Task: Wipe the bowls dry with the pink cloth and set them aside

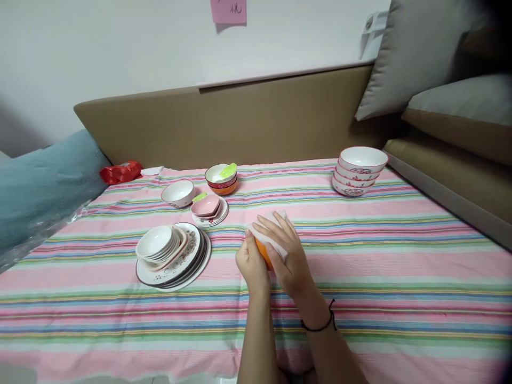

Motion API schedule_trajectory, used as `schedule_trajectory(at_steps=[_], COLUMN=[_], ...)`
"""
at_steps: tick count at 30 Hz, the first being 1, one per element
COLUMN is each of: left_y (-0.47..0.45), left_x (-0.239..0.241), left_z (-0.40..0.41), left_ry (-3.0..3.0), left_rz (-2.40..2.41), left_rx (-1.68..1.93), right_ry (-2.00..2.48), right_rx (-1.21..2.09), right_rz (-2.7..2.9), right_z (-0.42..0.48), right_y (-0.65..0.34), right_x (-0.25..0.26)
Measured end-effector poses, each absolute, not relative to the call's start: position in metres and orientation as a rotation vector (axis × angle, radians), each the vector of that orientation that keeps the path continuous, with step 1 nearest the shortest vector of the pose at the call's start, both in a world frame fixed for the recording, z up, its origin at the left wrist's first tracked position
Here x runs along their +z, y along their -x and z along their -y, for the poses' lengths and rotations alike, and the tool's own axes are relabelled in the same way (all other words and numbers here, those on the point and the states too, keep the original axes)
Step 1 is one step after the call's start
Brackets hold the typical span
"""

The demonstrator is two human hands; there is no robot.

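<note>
Now L grip (253, 262) clamped on orange bowl (263, 250), R grip (291, 260) on wht cloth (276, 247)

Orange bowl (264, 253): glossy, smooth. White wipe (260, 236): soft, matt, cloth or paper, can't tell. Striped cloth (400, 256): matt fabric, lightly creased. Plate stack (194, 248), bowl stack (363, 158): smooth, glazed ceramic look. Red packet (120, 172): crinkly, shiny plastic. Teal cushion (48, 170): matt fabric. Pink note (228, 12): matt paper.

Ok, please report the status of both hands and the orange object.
Left hand gripping orange object. Right hand spread over white cloth against it. Plate stack at left, apart from both hands.
</note>
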State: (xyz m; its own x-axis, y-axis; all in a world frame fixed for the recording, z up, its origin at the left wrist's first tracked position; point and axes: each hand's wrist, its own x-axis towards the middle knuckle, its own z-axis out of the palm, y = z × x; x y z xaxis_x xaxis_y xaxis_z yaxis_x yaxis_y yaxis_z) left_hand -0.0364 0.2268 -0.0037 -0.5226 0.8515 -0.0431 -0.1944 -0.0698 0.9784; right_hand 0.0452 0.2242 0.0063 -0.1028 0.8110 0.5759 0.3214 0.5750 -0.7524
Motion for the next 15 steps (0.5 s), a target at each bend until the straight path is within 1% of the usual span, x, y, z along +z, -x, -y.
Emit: schedule_trajectory(at_steps=[2,5,7,12,15], left_y=[0.035,0.035,0.034,0.028,0.024], left_x=[-0.002,-0.001,0.000,0.001,0.001], left_z=[-0.227,-0.226,-0.226,-0.225,-0.224], left_ry=[-0.688,-0.662,-0.698,-0.790,-0.799], left_rz=[-1.411,-1.350,-1.353,-1.483,-1.478], left_rx=[1.696,1.694,1.668,1.657,1.660], right_ry=[0.998,1.085,1.137,1.058,1.077], right_rx=[0.570,0.803,0.859,0.539,0.533], right_rz=[1.581,1.231,1.144,1.613,1.521], right_z=[-0.227,-0.235,-0.237,-0.226,-0.225], right_y=[-0.046,-0.053,-0.058,-0.056,-0.053], right_x=[0.003,-0.010,-0.014,0.003,0.006])
